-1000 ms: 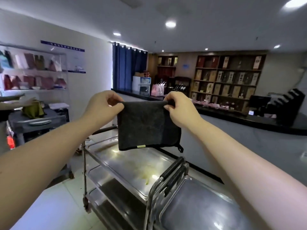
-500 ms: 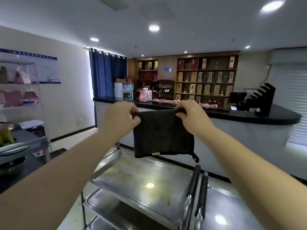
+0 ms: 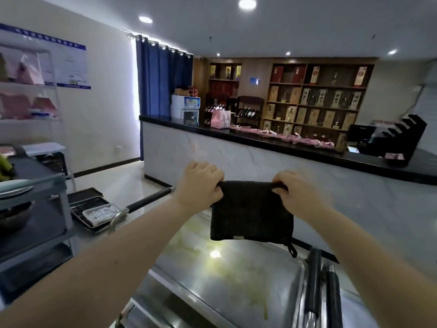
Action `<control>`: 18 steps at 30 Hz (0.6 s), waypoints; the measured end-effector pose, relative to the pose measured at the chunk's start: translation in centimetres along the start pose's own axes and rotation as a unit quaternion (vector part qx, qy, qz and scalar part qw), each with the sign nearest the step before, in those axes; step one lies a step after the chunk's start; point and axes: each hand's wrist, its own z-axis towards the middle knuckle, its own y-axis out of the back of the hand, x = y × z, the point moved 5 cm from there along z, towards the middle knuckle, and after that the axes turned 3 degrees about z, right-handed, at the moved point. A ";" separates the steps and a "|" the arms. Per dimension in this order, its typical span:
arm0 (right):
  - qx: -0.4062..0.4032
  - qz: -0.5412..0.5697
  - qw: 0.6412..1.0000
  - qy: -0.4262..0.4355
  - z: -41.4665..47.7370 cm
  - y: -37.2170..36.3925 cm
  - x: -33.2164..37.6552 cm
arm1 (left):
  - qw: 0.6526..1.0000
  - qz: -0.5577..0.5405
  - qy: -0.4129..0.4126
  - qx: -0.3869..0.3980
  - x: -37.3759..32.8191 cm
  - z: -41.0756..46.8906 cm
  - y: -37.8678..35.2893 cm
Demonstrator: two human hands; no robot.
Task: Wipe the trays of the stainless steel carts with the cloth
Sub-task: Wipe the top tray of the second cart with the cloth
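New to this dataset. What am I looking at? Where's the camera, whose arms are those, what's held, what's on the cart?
There is no robot here: a person does the job. The single camera sits on their head and looks forward and down, so the two bare arms reaching into the picture are their own. The wide lens bends the edges.

The left hand and right hand each pinch a top corner of a dark cloth. It hangs spread out in the air above the cart without touching it.

Below the cloth is the steel cart's top tray, which is shiny, with yellowish smears and a lamp's glare. Two black handles lie side by side at its right edge.

A long counter runs behind, and a grey cart stands at the left.
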 end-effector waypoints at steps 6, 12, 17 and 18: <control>-0.007 0.079 0.997 -0.015 4.1 -9.6 -3.2 | 0.999 -0.018 0.033 0.016 4.7 1.1 -9.0; -0.019 0.105 0.992 -0.065 4.3 -19.7 -5.2 | 0.995 -0.050 0.025 0.077 7.3 -2.0 -19.3; 0.014 0.041 0.997 -0.064 2.2 -26.2 -5.2 | 0.985 -0.146 0.040 0.085 8.6 -5.3 -27.1; 0.019 0.038 0.997 -0.070 1.6 -27.1 -5.1 | 0.979 -0.176 0.056 0.086 8.7 -6.0 -28.2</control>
